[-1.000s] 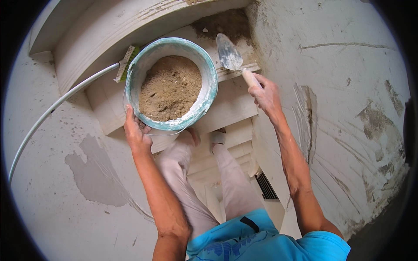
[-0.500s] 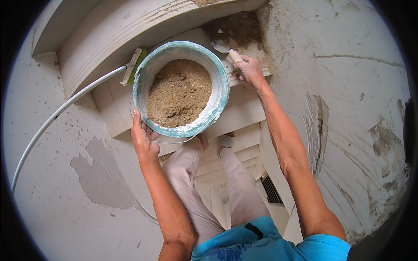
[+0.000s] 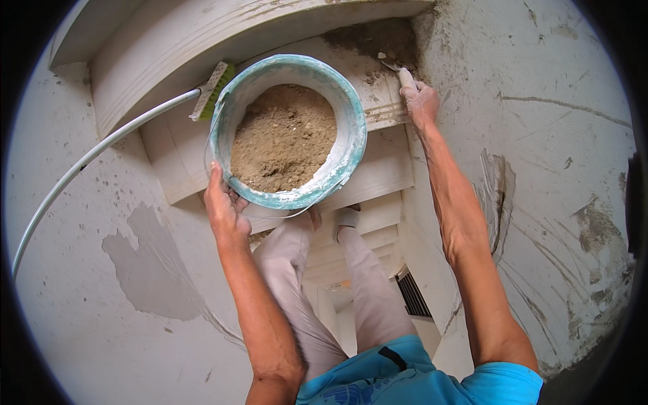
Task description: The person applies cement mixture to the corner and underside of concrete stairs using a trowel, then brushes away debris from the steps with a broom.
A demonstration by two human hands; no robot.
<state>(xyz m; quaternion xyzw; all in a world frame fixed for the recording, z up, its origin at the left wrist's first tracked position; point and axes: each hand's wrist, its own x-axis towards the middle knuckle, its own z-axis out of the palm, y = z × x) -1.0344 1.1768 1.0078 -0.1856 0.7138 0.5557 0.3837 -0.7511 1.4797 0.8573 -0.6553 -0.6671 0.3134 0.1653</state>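
A round bucket (image 3: 354, 150) with a worn teal rim and white-crusted inside holds brown, sandy material (image 3: 287, 145). At its near left side, my left hand (image 3: 225, 204) grips the bucket, with the thumb up along the wall and the other fingers curled below the rim. The thin wire handle hangs down beside those fingers. Beyond the bucket to the right, my right hand (image 3: 421, 102) is closed round the pale handle of a small trowel (image 3: 406, 77). Its blade, mostly hidden, points into a dark patch of loose dirt (image 3: 388, 42) in the stair corner.
A brush with green bristles (image 3: 214, 91) on a long pale pole (image 3: 108, 138) leans left of the bucket. Pale stair treads (image 3: 381, 158) descend beneath my legs, past a dark vent grille (image 3: 413, 295). A stained wall (image 3: 540, 148) rises on the right.
My right hand has moved the trowel rightward and slightly farther away, into the corner, so less of its blade shows. My left hand stays at the bucket. The whole view has shifted slightly.
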